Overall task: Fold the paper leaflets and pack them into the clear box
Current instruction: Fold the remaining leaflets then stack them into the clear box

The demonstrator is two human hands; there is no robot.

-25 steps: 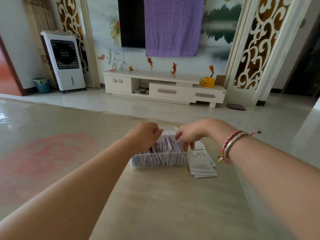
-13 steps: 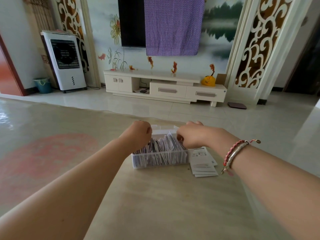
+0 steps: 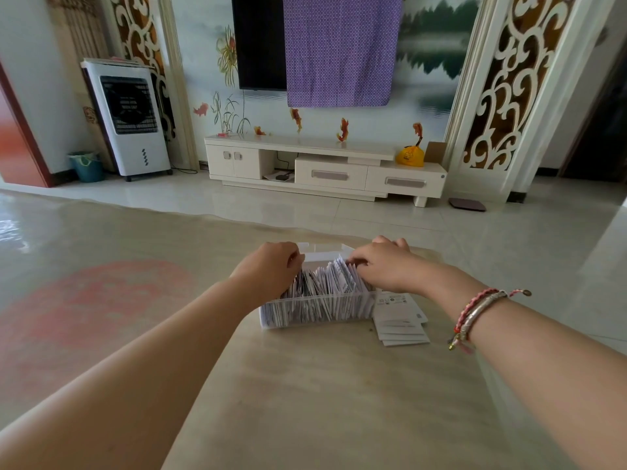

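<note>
A clear box (image 3: 319, 313) stands on the beige table (image 3: 322, 395), packed with several upright folded leaflets (image 3: 327, 281). My left hand (image 3: 268, 266) is at the box's far left end, its fingers curled down into the leaflets. My right hand (image 3: 383, 262) is over the right end, with bent fingertips dug in among the leaflets there. Both thumbs are hidden. A small stack of flat leaflets (image 3: 402, 322) lies on the table against the box's right side, partly under my right wrist.
The table's far edge runs just behind the box. Beyond it is tiled floor, a white TV cabinet (image 3: 325, 171) and an air cooler (image 3: 127, 120) at the back left. Bracelets (image 3: 475, 313) hang on my right wrist.
Both hands have dropped lower onto the box and settled on the leaflets. The right hand moved off the flat stack and onto the box's right end.
</note>
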